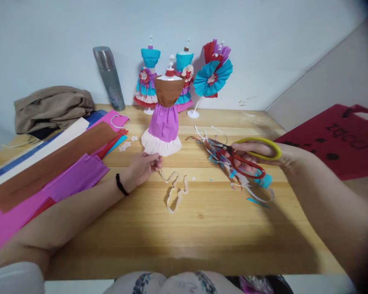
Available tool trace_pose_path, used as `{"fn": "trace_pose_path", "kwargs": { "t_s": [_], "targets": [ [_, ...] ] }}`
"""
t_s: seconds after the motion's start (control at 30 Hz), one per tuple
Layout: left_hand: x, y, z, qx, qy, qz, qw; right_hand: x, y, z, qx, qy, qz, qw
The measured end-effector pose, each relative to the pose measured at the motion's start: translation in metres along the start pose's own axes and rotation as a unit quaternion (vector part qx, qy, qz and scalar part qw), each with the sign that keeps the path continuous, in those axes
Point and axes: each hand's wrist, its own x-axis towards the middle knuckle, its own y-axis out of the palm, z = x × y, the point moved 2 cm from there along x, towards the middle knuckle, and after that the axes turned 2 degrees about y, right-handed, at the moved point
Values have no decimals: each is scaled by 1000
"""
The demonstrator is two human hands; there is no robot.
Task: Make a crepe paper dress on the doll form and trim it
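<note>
A small dress form wears a paper dress [164,124] with a brown top, a purple skirt and a pale ruffled hem. At that hem my left hand [145,167] is closed, its fingertips pinched on a narrow cream paper strip [173,192] that trails in loops onto the table. Whether those fingers also touch the hem, I cannot tell. My right hand [247,155] grips scissors [256,173] with one yellow and one red handle loop. The blades point left, above a heap of paper scraps [230,165] in blue, white and brown.
Behind stand more dressed forms [150,75], one with a big blue paper rosette [213,78]. Folded coloured paper [55,163] covers the left side, near a steel flask [108,77] and brown cloth [52,106]. A red bag [334,143] is at right.
</note>
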Motion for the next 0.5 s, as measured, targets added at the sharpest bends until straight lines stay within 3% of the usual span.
{"fn": "trace_pose_path", "kwargs": {
  "t_s": [0.17,0.27,0.37,0.5],
  "targets": [
    [-1,-1,0,6,3,-1,1000,59,23,23,37,-29,-19,999],
    [-1,-2,0,10,2,4,1000,77,27,27,33,-21,-16,999],
    [0,-2,1,9,1,7,1000,69,18,16,19,-16,-31,999],
    [1,-3,2,3,0,8,1000,36,-2,-8,-21,-23,-71,997]
  ]
}}
